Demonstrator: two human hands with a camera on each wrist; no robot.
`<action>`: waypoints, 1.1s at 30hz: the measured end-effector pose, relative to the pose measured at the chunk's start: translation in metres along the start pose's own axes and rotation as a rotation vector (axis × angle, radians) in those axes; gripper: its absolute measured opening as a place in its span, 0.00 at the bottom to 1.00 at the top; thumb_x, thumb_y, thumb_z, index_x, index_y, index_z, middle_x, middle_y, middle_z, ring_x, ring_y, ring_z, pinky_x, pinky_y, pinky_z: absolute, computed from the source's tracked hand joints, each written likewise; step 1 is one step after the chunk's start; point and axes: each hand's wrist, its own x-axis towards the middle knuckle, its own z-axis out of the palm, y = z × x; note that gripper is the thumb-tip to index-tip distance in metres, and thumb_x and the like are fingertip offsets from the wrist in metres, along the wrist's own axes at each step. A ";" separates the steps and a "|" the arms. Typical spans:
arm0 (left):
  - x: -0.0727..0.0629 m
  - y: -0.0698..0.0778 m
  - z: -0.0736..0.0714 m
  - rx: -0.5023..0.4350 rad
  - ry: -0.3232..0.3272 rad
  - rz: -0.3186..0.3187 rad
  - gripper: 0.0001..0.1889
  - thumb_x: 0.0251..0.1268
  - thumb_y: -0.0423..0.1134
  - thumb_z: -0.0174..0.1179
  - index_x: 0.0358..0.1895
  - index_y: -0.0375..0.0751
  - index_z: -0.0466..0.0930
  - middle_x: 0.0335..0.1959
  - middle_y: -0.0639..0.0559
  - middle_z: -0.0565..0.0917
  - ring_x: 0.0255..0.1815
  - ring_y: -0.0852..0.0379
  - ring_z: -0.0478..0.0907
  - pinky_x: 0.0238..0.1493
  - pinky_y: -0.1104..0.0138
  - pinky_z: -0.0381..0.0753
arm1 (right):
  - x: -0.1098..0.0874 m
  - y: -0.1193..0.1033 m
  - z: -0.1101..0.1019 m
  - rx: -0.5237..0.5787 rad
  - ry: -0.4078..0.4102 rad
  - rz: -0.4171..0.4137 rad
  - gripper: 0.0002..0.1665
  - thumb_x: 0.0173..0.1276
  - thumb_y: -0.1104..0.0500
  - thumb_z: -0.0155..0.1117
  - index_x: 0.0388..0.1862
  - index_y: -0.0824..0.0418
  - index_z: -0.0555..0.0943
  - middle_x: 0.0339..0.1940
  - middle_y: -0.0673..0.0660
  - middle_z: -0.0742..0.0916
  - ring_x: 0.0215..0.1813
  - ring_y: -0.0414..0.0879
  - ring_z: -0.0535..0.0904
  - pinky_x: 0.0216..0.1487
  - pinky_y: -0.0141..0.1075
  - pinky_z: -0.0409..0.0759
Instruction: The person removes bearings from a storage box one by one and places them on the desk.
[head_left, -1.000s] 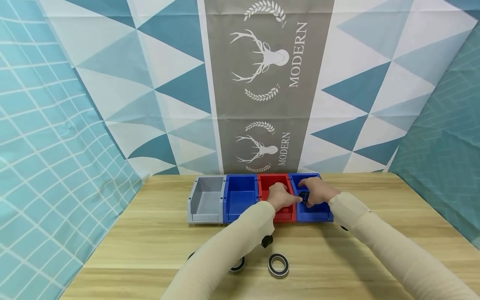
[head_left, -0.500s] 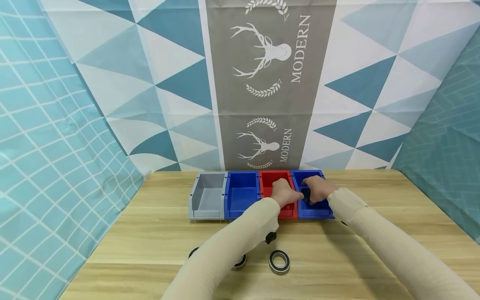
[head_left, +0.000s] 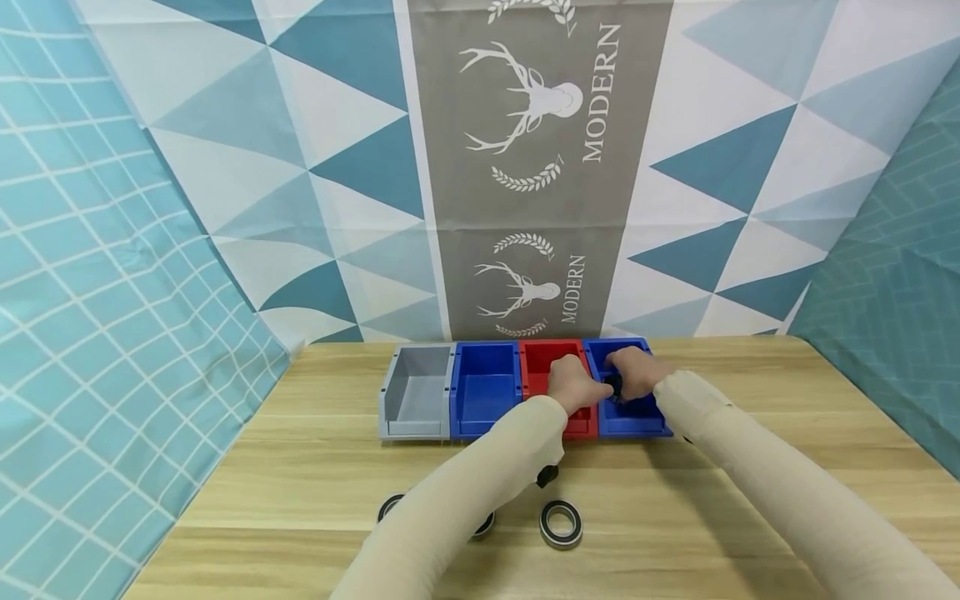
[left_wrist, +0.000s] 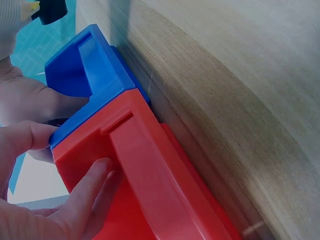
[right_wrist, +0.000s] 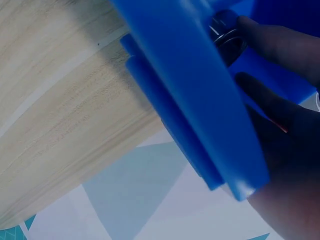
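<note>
My right hand (head_left: 636, 372) reaches into the right-hand blue bin (head_left: 637, 427). Its thumb and a finger pinch a bearing (right_wrist: 231, 42), black with a shiny curved rim and partly hidden by the bin wall. My left hand (head_left: 573, 386) lies over the red bin (head_left: 579, 429). In the left wrist view, its fairly straight fingers (left_wrist: 90, 192) reach inside the red bin, while the thumb touches the rim where the red and blue bins meet. The thumb's tip comes close to the bearing; whether they touch is unclear.
Left of the red bin stand another blue bin (head_left: 487, 400) and a grey bin (head_left: 417, 408), joined in one row. On the wooden table (head_left: 300, 483) lie a bearing (head_left: 561, 524) and two more bearings, partly covered by my left sleeve (head_left: 457, 500). Patterned cloth hangs behind.
My left hand has shifted slightly right toward the blue bin. My right hand stays at the bearing in that bin. The head view has tilted a little.
</note>
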 end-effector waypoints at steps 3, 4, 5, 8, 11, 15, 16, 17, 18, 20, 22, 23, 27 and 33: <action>0.002 0.001 0.000 0.012 0.010 -0.010 0.14 0.50 0.44 0.72 0.26 0.36 0.80 0.12 0.52 0.73 0.16 0.59 0.73 0.19 0.70 0.77 | 0.002 0.001 0.000 -0.009 -0.003 -0.012 0.30 0.48 0.68 0.74 0.52 0.75 0.78 0.49 0.70 0.85 0.51 0.59 0.81 0.55 0.51 0.81; 0.003 0.001 0.001 0.018 0.011 -0.010 0.14 0.50 0.44 0.72 0.26 0.37 0.80 0.12 0.52 0.73 0.16 0.59 0.72 0.19 0.70 0.77 | 0.003 0.002 0.000 -0.007 -0.011 -0.008 0.30 0.49 0.68 0.74 0.52 0.75 0.77 0.50 0.70 0.85 0.51 0.59 0.81 0.56 0.51 0.80; 0.003 0.001 0.001 0.022 0.011 -0.009 0.14 0.50 0.44 0.72 0.25 0.37 0.80 0.12 0.52 0.73 0.16 0.59 0.73 0.19 0.70 0.77 | 0.004 0.002 0.001 -0.008 -0.018 -0.006 0.30 0.49 0.68 0.74 0.53 0.75 0.77 0.50 0.70 0.84 0.51 0.59 0.81 0.56 0.51 0.80; 0.004 0.000 0.001 0.026 -0.001 -0.007 0.14 0.50 0.44 0.72 0.26 0.36 0.80 0.12 0.52 0.72 0.16 0.58 0.72 0.18 0.70 0.75 | 0.006 0.004 0.003 -0.017 -0.037 -0.011 0.30 0.49 0.67 0.73 0.53 0.74 0.77 0.49 0.69 0.85 0.51 0.58 0.81 0.55 0.51 0.80; 0.005 -0.001 0.002 0.031 -0.015 -0.013 0.14 0.51 0.44 0.72 0.26 0.36 0.79 0.11 0.52 0.70 0.16 0.58 0.72 0.18 0.71 0.73 | 0.007 0.007 0.007 -0.022 -0.044 -0.015 0.29 0.49 0.67 0.73 0.51 0.73 0.78 0.47 0.69 0.85 0.48 0.56 0.81 0.54 0.50 0.81; 0.006 0.000 0.002 0.051 -0.031 -0.017 0.14 0.51 0.43 0.71 0.25 0.37 0.79 0.11 0.53 0.70 0.17 0.57 0.74 0.18 0.71 0.74 | 0.009 0.009 0.009 -0.028 -0.046 -0.021 0.28 0.48 0.67 0.73 0.50 0.72 0.78 0.45 0.67 0.85 0.45 0.53 0.81 0.52 0.49 0.81; 0.006 0.001 0.002 0.056 -0.034 -0.015 0.14 0.51 0.43 0.71 0.25 0.37 0.79 0.11 0.53 0.70 0.17 0.57 0.75 0.19 0.71 0.74 | 0.010 0.009 0.009 -0.025 -0.048 -0.019 0.27 0.48 0.67 0.73 0.50 0.72 0.78 0.45 0.67 0.85 0.46 0.53 0.80 0.52 0.48 0.81; 0.006 0.001 0.001 0.060 -0.038 -0.014 0.14 0.51 0.43 0.71 0.24 0.37 0.79 0.11 0.53 0.71 0.17 0.57 0.75 0.19 0.71 0.75 | 0.011 0.009 0.009 -0.024 -0.052 -0.018 0.27 0.48 0.68 0.73 0.50 0.71 0.78 0.45 0.66 0.85 0.45 0.52 0.80 0.52 0.48 0.81; 0.007 0.002 0.001 0.064 -0.040 -0.013 0.13 0.51 0.43 0.71 0.24 0.37 0.79 0.11 0.53 0.71 0.17 0.57 0.74 0.20 0.70 0.76 | 0.011 0.009 0.008 -0.021 -0.057 -0.015 0.27 0.48 0.68 0.73 0.50 0.71 0.78 0.44 0.66 0.85 0.45 0.52 0.80 0.51 0.47 0.81; 0.007 0.002 0.000 0.068 -0.042 -0.014 0.13 0.51 0.43 0.71 0.25 0.38 0.79 0.12 0.52 0.72 0.17 0.59 0.73 0.21 0.70 0.77 | 0.011 0.008 0.007 -0.011 -0.071 -0.011 0.27 0.48 0.68 0.73 0.49 0.71 0.78 0.44 0.66 0.85 0.42 0.51 0.79 0.49 0.46 0.82; 0.006 0.003 -0.001 0.069 -0.046 -0.015 0.13 0.51 0.43 0.71 0.25 0.37 0.79 0.13 0.52 0.73 0.17 0.59 0.72 0.21 0.70 0.77 | 0.011 0.006 0.007 0.000 -0.082 0.003 0.26 0.48 0.69 0.73 0.49 0.70 0.78 0.43 0.65 0.85 0.41 0.49 0.78 0.47 0.45 0.81; 0.006 0.003 -0.001 0.069 -0.048 -0.017 0.13 0.51 0.43 0.71 0.26 0.37 0.79 0.13 0.52 0.73 0.17 0.60 0.71 0.21 0.70 0.77 | 0.011 0.006 0.006 0.000 -0.085 0.007 0.26 0.48 0.69 0.72 0.49 0.70 0.78 0.42 0.65 0.85 0.40 0.49 0.77 0.46 0.44 0.81; 0.006 0.003 -0.002 0.070 -0.050 -0.011 0.13 0.51 0.43 0.71 0.26 0.37 0.79 0.13 0.52 0.73 0.17 0.59 0.71 0.21 0.71 0.76 | 0.011 0.005 0.008 -0.007 -0.079 0.004 0.24 0.48 0.69 0.71 0.47 0.69 0.78 0.39 0.63 0.85 0.37 0.48 0.74 0.42 0.41 0.80; 0.005 0.005 -0.002 0.081 -0.047 -0.001 0.13 0.51 0.43 0.71 0.29 0.36 0.80 0.14 0.51 0.74 0.18 0.59 0.72 0.25 0.69 0.81 | 0.010 0.005 0.010 -0.036 -0.032 -0.036 0.21 0.47 0.68 0.70 0.43 0.69 0.78 0.35 0.63 0.84 0.37 0.51 0.76 0.44 0.44 0.80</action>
